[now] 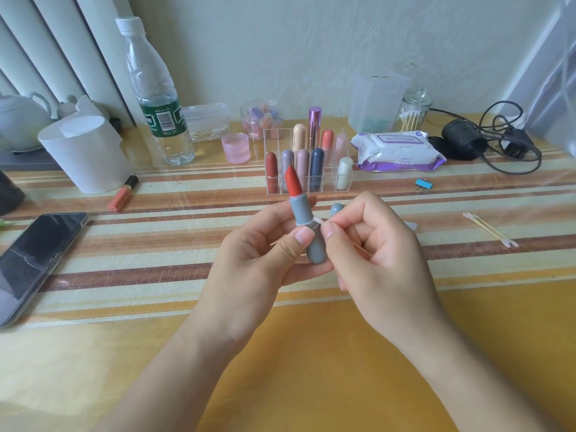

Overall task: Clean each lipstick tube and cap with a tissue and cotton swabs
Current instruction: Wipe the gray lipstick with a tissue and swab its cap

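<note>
Left hand (258,266) grips lipstick (300,210); bottle label (162,116) illegible.

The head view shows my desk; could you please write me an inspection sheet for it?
Surface: striped cloth on a yellow table.
Job's things: uncapped lipstick tube, cotton swab tip at its collar; cap behind; organizer of capped lipsticks.
Clutter: phone, water bottle, wipes pack, spare swabs, binder clip.
Hands: left hand grips the tube; right hand pinches the swab.
Cables: black cable coiled far right.
Surroundings: pale wall, curtain.
</note>
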